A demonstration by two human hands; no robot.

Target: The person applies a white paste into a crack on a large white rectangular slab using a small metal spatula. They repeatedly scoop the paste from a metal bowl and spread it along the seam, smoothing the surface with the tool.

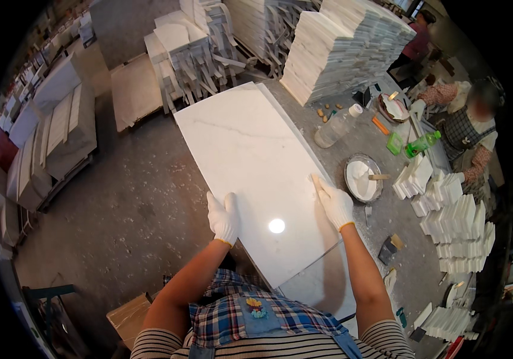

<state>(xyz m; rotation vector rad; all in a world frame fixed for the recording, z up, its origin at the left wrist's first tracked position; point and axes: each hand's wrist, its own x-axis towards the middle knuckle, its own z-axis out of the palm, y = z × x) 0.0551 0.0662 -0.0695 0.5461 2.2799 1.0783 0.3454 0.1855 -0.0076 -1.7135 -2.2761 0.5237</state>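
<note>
A large white marble slab (250, 161) with faint grey veins lies before me, a round light reflection on its polished face. My left hand (223, 218), in a white knit glove, grips the slab's left edge; the thumb rests near the top and the other fingers are partly hidden. On the opposite edge is my right hand (333, 202), gloved alike, its fingers closed along the rim. Another pale slab (277, 105) shows along the far right edge beneath. Nearer to me, a separate white piece (322, 281) lies on the grey worktable (367, 257).
Right of the slab are a bowl of white paste (362, 178), a clear bottle (337, 127), a green bottle (423, 143) and a scraper (390, 248). Marble tiles stand stacked (343, 51) behind and in small piles (457, 224) at right. A co-worker (469, 125) stands across.
</note>
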